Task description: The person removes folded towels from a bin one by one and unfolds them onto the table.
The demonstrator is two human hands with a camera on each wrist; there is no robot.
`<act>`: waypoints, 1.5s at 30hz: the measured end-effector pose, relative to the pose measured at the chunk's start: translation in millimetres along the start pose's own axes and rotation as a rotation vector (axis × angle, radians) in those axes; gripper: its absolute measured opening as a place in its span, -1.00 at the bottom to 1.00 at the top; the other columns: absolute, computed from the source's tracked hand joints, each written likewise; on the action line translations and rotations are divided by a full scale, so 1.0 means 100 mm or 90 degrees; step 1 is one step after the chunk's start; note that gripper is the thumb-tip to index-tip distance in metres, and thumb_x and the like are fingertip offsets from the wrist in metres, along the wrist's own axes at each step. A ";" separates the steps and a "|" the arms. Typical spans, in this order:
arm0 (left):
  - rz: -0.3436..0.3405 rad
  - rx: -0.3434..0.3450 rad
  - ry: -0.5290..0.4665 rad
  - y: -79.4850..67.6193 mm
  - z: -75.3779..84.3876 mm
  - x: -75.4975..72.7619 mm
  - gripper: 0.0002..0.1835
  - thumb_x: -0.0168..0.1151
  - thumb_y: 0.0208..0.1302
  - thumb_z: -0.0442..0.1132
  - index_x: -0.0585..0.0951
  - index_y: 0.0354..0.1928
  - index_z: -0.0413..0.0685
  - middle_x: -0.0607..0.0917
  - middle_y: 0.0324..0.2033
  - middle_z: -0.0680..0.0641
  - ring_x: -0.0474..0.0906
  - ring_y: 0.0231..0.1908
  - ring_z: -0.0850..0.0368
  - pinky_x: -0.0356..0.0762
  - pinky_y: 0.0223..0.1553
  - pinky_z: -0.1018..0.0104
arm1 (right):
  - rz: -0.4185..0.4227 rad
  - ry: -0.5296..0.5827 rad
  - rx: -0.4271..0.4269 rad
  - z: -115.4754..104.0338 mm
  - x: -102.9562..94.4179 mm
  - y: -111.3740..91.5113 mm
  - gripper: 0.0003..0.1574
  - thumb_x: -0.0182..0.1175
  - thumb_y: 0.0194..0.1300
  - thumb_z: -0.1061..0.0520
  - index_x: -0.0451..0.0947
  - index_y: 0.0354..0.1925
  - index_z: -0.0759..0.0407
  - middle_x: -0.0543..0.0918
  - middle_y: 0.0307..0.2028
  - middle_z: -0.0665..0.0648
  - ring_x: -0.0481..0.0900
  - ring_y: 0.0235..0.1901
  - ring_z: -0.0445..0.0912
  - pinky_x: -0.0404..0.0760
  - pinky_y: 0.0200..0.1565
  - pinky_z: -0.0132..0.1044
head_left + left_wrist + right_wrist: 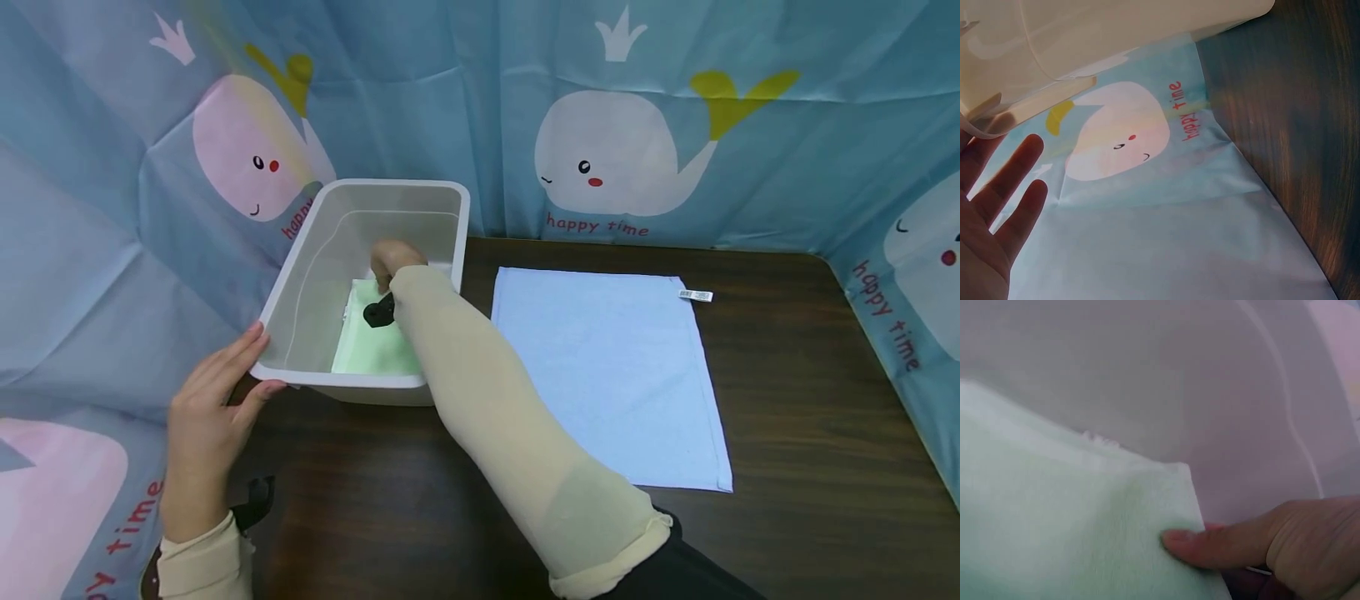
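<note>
Inside a pale grey plastic bin (300,275) lies a light green cloth (367,358), flat toward the bottom. My right hand (396,257) reaches down into the bin. In the right wrist view the thumb (1191,547) lies over one edge of the green cloth (1072,506), pinching it against fingers mostly hidden below. My left hand (213,400) rests at the bin's near left corner, its fingers straight along the rim. The left wrist view shows those fingers (1022,206) spread beside the bin wall (1116,31).
A light blue cloth (607,375) with a small white tag (696,295) is spread flat on the dark wooden table (795,400), right of the bin. Blue curtains (480,100) with whale prints hang behind and at both sides.
</note>
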State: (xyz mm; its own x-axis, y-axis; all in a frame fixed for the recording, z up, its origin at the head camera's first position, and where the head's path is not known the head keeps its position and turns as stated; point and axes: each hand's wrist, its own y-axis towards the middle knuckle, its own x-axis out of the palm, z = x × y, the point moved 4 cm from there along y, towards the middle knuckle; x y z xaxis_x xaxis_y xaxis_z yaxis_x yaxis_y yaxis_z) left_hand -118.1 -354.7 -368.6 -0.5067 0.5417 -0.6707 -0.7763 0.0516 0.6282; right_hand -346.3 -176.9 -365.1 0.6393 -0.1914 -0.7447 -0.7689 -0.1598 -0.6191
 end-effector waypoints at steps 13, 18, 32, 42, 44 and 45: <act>0.017 0.026 -0.047 0.11 -0.06 0.06 -0.34 0.34 -0.10 0.08 0.58 0.13 0.01 0.58 0.18 -0.03 0.49 0.21 0.11 0.16 0.29 0.68 | -0.033 0.012 -0.048 -0.10 -0.31 0.03 -0.85 0.28 0.17 -0.02 0.51 -0.39 -0.04 0.23 -0.49 -0.09 0.25 -0.35 -0.22 0.35 -0.22 -0.43; 0.027 0.037 -0.065 0.14 -0.11 0.05 -0.34 0.35 -0.10 0.09 0.60 0.10 -0.02 0.59 0.16 -0.07 0.48 0.20 0.24 0.19 0.28 0.68 | -0.004 0.050 -0.080 -0.11 -0.49 -0.09 -0.76 0.30 0.15 -0.04 0.59 -0.15 -0.14 0.53 -0.10 -0.19 0.44 -0.09 -0.27 0.47 0.02 -0.47; 0.046 0.037 -0.109 0.17 -0.26 0.08 -0.36 0.40 -0.12 0.06 0.63 0.05 -0.08 0.61 0.13 -0.11 0.45 0.18 0.44 0.24 0.26 0.67 | 0.073 0.276 -0.200 -0.11 -1.04 -0.68 -0.66 0.41 0.03 0.16 0.71 -0.16 -0.10 0.63 0.02 -0.22 0.55 -0.02 -0.30 0.56 -0.04 -0.43; 0.051 0.050 -0.116 0.21 -0.30 0.07 -0.36 0.40 -0.14 0.09 0.65 0.01 -0.12 0.63 0.09 -0.15 0.46 0.17 0.45 0.25 0.25 0.67 | 0.127 0.333 -0.331 0.03 -1.35 -1.23 -0.76 0.37 0.07 0.22 0.73 -0.23 0.02 0.69 -0.09 -0.06 0.60 -0.12 -0.18 0.58 -0.14 -0.38; 0.051 0.056 -0.116 0.20 -0.31 0.06 -0.35 0.38 -0.13 0.13 0.66 0.00 -0.13 0.64 0.08 -0.17 0.46 0.17 0.45 0.24 0.25 0.67 | 0.154 0.333 -0.362 0.09 -1.44 -1.39 -0.79 0.36 0.09 0.20 0.73 -0.23 0.02 0.69 -0.11 -0.04 0.60 -0.13 -0.16 0.58 -0.13 -0.37; 0.052 0.059 -0.114 0.20 -0.31 0.05 -0.34 0.37 -0.13 0.14 0.66 0.00 -0.14 0.64 0.08 -0.17 0.46 0.17 0.45 0.24 0.25 0.67 | 0.171 0.333 -0.379 0.12 -1.48 -1.48 -0.80 0.36 0.10 0.19 0.73 -0.23 0.03 0.69 -0.11 -0.03 0.59 -0.13 -0.15 0.58 -0.12 -0.36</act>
State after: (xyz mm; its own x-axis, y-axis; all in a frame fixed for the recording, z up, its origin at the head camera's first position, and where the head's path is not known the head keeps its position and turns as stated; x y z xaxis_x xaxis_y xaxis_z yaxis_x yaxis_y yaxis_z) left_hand -148.0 -377.5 -371.4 -0.4853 0.6876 -0.5400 -0.6933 0.0737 0.7169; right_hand -327.7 -113.0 -166.1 0.4655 -0.6967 -0.5458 -0.8600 -0.5017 -0.0930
